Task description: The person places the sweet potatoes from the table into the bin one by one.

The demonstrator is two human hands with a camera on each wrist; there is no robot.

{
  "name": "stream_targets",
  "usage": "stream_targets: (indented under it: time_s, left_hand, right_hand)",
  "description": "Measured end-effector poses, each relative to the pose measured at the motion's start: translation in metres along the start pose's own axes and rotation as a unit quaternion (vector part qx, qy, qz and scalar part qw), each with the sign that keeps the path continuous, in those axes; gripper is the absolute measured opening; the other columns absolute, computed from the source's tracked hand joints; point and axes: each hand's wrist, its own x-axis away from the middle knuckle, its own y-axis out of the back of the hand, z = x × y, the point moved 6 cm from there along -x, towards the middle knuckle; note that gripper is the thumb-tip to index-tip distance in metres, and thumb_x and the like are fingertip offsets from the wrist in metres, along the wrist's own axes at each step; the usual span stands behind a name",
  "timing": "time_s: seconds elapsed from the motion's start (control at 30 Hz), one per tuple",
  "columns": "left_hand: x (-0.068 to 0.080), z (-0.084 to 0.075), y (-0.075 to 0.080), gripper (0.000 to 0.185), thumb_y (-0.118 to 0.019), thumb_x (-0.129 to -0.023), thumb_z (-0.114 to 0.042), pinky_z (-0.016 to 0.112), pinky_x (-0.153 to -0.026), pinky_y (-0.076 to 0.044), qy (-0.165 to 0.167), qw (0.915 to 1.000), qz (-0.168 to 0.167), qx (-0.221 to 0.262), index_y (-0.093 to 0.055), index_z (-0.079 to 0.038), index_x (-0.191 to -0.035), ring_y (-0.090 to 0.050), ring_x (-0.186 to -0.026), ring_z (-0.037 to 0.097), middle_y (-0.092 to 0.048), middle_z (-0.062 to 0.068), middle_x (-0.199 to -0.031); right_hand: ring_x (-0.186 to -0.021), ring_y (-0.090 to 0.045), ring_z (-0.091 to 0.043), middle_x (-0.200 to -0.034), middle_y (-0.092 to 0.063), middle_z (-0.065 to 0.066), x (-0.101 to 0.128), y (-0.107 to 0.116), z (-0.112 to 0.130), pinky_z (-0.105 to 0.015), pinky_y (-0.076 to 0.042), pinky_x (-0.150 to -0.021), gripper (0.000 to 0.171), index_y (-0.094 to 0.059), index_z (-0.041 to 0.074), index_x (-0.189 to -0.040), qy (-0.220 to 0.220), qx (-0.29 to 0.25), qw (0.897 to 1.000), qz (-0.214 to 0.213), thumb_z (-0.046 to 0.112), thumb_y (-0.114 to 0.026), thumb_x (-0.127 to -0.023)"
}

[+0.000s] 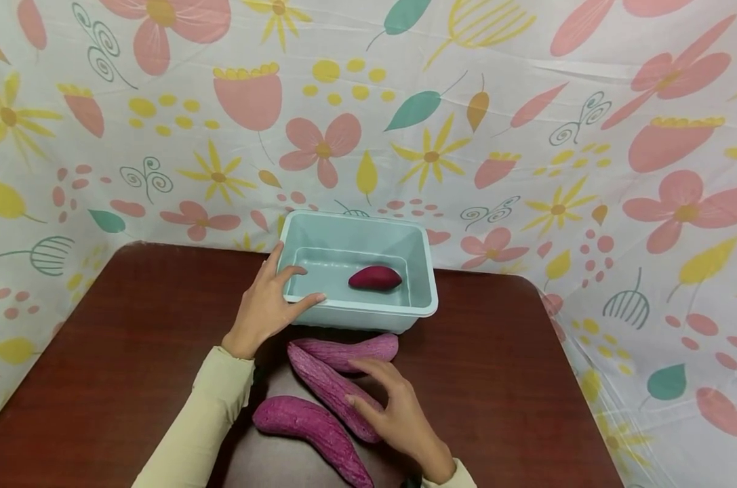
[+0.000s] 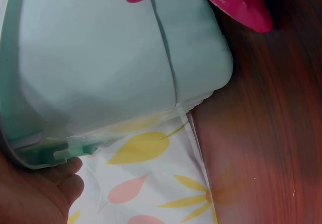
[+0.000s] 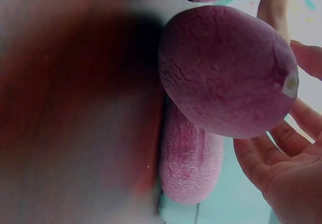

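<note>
A pale blue-green plastic tub stands at the table's back edge, a dark maroon sweet-potato-like vegetable lying inside. My left hand grips the tub's left end, thumb at the front rim; in the left wrist view its fingers curl under the rim. Three long, wrinkled purple vegetables, of a kind I cannot tell, lie before the tub: a far one, a middle one and a curved near one. My right hand spans the middle one's right end, thumb and fingers spread apart; contact is unclear.
A grey mat lies under the near vegetables on the dark reddish-brown wooden table. Behind and beside the table hangs a white cloth printed with flowers and leaves, close to the tub's back.
</note>
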Motion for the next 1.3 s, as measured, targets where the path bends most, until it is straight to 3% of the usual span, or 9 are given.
stream_targets:
  time_s: [0.13, 0.37, 0.83, 1.3]
  left_hand:
    - [0.0, 0.0, 0.001, 0.06, -0.069, -0.082, -0.07, 0.056, -0.078, -0.056, 0.007, 1.0, 0.007, 0.002, -0.068, -0.024, -0.119, -0.03, -0.152, 0.039, -0.018, 0.008, -0.17]
    - [-0.002, 0.0, 0.001, 0.059, -0.07, -0.082, -0.068, 0.055, -0.076, -0.056, 0.0, 1.0, 0.003, 0.003, -0.068, -0.023, -0.119, -0.032, -0.152, 0.039, -0.019, 0.01, -0.17]
    - [-0.001, 0.0, 0.001, 0.058, -0.07, -0.082, -0.069, 0.055, -0.074, -0.056, -0.001, 1.0, -0.005, -0.003, -0.069, -0.023, -0.117, -0.033, -0.151, 0.036, -0.021, 0.01, -0.169]
    - [-0.001, 0.0, 0.0, 0.059, -0.07, -0.082, -0.068, 0.054, -0.076, -0.057, 0.0, 1.0, -0.002, 0.0, -0.069, -0.022, -0.119, -0.032, -0.151, 0.037, -0.02, 0.011, -0.169]
  right_hand:
    - [-0.126, -0.058, -0.012, -0.135, -0.064, 0.009, 0.004, -0.004, -0.002, -0.032, -0.05, -0.103, 0.049, -0.062, 0.019, -0.135, -0.02, -0.008, 1.0, 0.007, 0.027, -0.078, -0.09]
    - [-0.121, -0.061, -0.015, -0.13, -0.067, 0.003, 0.005, -0.007, 0.001, -0.03, -0.049, -0.101, 0.048, -0.063, 0.014, -0.132, 0.014, 0.005, 1.0, -0.005, 0.025, -0.079, -0.089]
    - [-0.123, -0.06, -0.014, -0.134, -0.064, 0.01, 0.021, -0.017, -0.012, -0.032, -0.05, -0.1, 0.048, -0.063, 0.021, -0.133, -0.043, 0.012, 0.999, 0.005, 0.031, -0.078, -0.089]
    - [-0.124, -0.06, -0.014, -0.133, -0.065, 0.009, 0.024, -0.02, -0.015, -0.034, -0.05, -0.1, 0.052, -0.064, 0.021, -0.132, -0.062, 0.023, 0.998, 0.008, 0.027, -0.083, -0.084]
